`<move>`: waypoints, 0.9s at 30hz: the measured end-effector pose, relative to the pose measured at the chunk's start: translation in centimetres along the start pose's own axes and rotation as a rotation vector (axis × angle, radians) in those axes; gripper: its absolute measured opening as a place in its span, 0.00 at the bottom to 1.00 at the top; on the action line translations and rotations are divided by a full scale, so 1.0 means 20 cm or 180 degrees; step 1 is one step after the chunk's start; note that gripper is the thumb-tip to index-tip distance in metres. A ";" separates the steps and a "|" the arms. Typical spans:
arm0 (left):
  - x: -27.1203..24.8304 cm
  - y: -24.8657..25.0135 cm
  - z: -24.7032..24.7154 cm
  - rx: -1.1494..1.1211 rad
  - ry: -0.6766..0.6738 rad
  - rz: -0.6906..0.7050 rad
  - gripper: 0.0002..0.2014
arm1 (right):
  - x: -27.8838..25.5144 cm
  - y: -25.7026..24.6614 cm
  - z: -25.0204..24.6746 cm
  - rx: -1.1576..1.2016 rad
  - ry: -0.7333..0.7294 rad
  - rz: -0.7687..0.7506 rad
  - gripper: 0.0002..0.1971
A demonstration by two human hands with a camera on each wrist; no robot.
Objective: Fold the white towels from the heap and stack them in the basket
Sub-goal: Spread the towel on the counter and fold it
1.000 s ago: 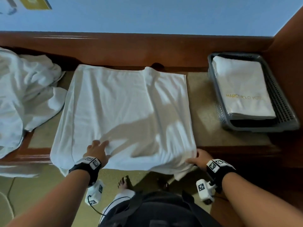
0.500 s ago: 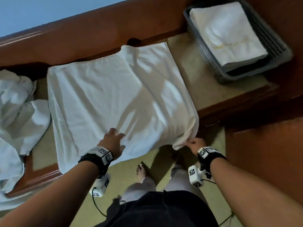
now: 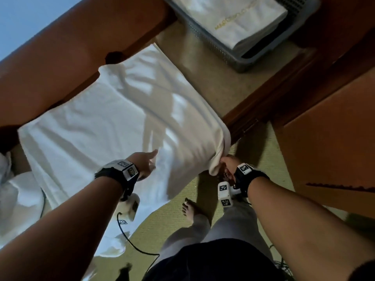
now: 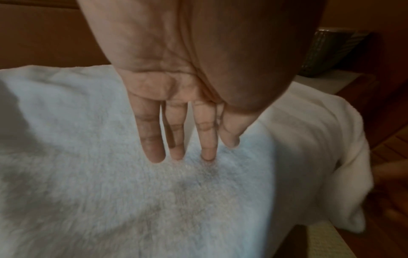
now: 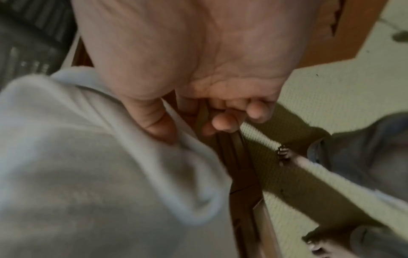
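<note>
Heap: the unfolded white towels point(image 3: 14, 191) lie bunched at the far left of the worktop point(image 3: 205, 63), just beside the spread one; untouched as far as I can see.
Towel: the spread towel point(image 3: 105, 122) lies flat across the worktop, its near edge hanging over the front. A second ago its right corner lay down at the edge; now that corner is gathered up into a bunch.
Left hand: the left hand point(image 3: 144, 165) has come off its flat press near the front edge and now reaches further in, fingers point(image 4: 152, 139) straight and relaxed, tips just meeting the cloth, holding nothing.
Right hand: the right hand point(image 3: 227, 163) pinches the towel's near right corner, thumb point(image 5: 154, 120) on top of the fold, where before it only rested beside it.
Meaning: I'd judge the next fold is starting, right side to be carried leftward over the left hand's line.
Basket: the grey basket point(image 3: 229, 55) sits at the far right, well apart, already holding a folded towel point(image 3: 239, 19) with gold lettering.
</note>
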State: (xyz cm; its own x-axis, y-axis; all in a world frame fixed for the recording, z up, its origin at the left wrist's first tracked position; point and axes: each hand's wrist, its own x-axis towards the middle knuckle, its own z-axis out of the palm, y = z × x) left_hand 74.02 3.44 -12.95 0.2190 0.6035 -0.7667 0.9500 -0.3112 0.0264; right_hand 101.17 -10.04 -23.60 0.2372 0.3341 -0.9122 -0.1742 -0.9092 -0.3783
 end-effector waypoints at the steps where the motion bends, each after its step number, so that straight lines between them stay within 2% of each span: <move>1: 0.01 0.01 0.00 0.0082 -0.0028 -0.0027 0.33 | 0.01 0.01 -0.02 -0.0175 -0.0055 0.0023 0.07; 3: 0.02 0.04 0.01 0.0281 -0.0081 -0.0007 0.33 | 0.04 0.06 -0.06 -0.0100 -0.0127 0.0175 0.17; 5: 0.02 0.07 0.00 0.0504 -0.0109 0.0057 0.33 | 0.07 0.12 -0.12 0.0265 -0.0183 0.0350 0.22; 7: 0.03 0.09 -0.02 0.0696 -0.0169 0.0077 0.32 | 0.08 0.16 -0.19 0.0707 -0.0037 0.0575 0.21; 9: 0.05 0.10 -0.03 0.0838 -0.0223 0.0098 0.31 | 0.05 0.14 -0.27 0.0793 0.0028 0.0698 0.24; 13: 0.07 0.11 -0.06 0.0942 -0.0285 0.0065 0.29 | -0.07 0.02 -0.39 0.0727 0.0241 0.0383 0.22; 16: 0.08 0.13 -0.06 0.0930 -0.0294 -0.0006 0.29 | -0.19 -0.09 -0.46 0.1242 -0.0098 0.0495 0.12; 18: 0.08 0.14 -0.05 0.0901 -0.0297 -0.0058 0.29 | -0.23 -0.15 -0.50 0.1487 -0.0392 0.0430 0.18; 19: 0.08 0.14 -0.05 0.0882 -0.0289 -0.0084 0.29 | -0.25 -0.18 -0.52 0.1488 -0.0556 0.0263 0.20; 20: 0.08 0.14 -0.05 0.0851 -0.0280 -0.0113 0.29 | -0.27 -0.22 -0.55 0.1382 -0.0606 0.0054 0.18; 22: 0.07 0.15 -0.05 0.0763 -0.0256 -0.0160 0.30 | -0.26 -0.25 -0.61 0.1069 -0.0287 -0.0127 0.12; 25: 0.06 0.16 -0.03 0.0689 -0.0256 -0.0244 0.31 | -0.15 -0.14 -0.76 0.0259 0.0387 0.0067 0.09; 27: 0.06 0.17 -0.01 0.0638 -0.0239 -0.0270 0.33 | -0.12 -0.06 -0.84 -0.0115 0.0399 0.0386 0.06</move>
State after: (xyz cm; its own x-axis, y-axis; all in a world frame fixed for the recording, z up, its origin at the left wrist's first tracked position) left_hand 77.46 3.27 -13.67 0.1160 0.5796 -0.8066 0.8994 -0.4059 -0.1624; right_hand 116.79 -13.88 -18.35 0.3342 0.1899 -0.9232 -0.1749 -0.9500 -0.2587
